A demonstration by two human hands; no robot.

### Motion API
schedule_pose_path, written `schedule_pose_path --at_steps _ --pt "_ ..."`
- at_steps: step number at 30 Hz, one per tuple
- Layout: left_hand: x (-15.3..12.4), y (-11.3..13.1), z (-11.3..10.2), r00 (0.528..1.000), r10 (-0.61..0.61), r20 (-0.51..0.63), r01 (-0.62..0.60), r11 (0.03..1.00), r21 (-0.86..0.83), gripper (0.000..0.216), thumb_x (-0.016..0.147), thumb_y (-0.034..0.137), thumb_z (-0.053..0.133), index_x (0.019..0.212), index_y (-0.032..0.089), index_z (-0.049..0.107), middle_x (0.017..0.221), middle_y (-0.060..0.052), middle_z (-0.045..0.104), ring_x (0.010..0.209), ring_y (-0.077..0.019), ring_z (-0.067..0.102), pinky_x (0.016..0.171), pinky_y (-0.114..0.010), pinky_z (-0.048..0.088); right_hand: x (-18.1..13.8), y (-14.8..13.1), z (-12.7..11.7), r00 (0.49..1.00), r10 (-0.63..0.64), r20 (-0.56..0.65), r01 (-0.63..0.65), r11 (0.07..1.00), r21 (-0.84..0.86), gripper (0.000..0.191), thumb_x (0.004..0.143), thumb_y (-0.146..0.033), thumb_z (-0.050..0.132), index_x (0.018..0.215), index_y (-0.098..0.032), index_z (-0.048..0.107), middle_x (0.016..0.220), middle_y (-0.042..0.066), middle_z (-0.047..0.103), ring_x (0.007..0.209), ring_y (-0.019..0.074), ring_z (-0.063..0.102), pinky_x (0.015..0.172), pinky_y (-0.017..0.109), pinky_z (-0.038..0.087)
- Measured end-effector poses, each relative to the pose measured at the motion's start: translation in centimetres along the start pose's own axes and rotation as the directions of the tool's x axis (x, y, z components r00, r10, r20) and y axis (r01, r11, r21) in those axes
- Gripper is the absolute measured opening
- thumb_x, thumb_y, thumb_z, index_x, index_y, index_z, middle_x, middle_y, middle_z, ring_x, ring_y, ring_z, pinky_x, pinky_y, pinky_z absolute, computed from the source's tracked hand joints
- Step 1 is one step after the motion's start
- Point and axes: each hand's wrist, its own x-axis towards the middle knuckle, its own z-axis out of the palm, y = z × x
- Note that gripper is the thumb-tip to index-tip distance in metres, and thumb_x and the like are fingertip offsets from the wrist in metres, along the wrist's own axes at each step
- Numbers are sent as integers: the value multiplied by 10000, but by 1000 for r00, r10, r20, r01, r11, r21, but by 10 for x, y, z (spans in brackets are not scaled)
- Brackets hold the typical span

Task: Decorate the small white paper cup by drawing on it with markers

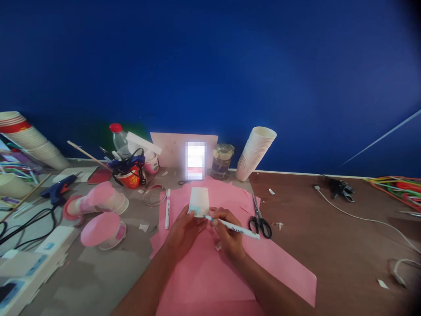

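My left hand [185,231] is closed around the lower end of a white paper cup [200,199], which bears light blue marks on its side. In my right hand [228,232] is a white acrylic marker [241,229] with a blue tip end, pinched between thumb and fingers. Its tip is close to the cup's lower right edge; whether it touches I cannot tell. Pink paper sheets [204,281] lie under both hands. A second white marker [168,209] rests on the left of the paper, and black-handled scissors [260,224] lie on its right.
A stack of paper cups [256,153] leans near a glass jar [222,161]. A blurred bright screen [196,160] stands at the back. Pink-topped cup pieces [100,229], a glue gun [58,188] and a power strip [36,267] are on the left. A white cable [358,217] crosses the right side.
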Motion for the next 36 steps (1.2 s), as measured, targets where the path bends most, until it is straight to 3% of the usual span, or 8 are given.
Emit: schedule_pose_path --at_steps 9,22,29,36 --pt "-2 0 3 998 18 -56 -17 999 28 187 848 313 649 997 202 655 987 -51 678 896 -178 624 871 -346 458 0 0 0 1000 -2 -1 2 999 -44 28 829 -237 590 823 -231 617 809 39 675 925 222 670 787 353 556" --pt "-1 0 5 997 49 -52 -48 999 16 133 852 255 642 972 198 655 975 -39 650 912 -158 589 839 -304 460 2 -2 1 1000 -11 26 13 997 -71 79 831 -222 561 758 -231 588 726 19 645 908 220 670 763 340 550" --pt "1 -3 2 997 74 -37 -74 997 19 193 833 272 665 1012 201 650 1013 -61 671 950 -183 602 857 -331 459 0 0 2 986 112 -123 -112 994 6 32 839 -230 564 851 -223 593 839 30 665 827 187 667 725 314 541" --pt "0 -1 3 997 64 -45 -63 997 40 175 844 275 652 1000 197 652 1006 -58 664 927 -182 603 826 -324 467 -1 1 0 999 42 -23 -42 999 11 73 810 -199 578 758 -230 619 728 7 637 932 218 660 829 353 525"
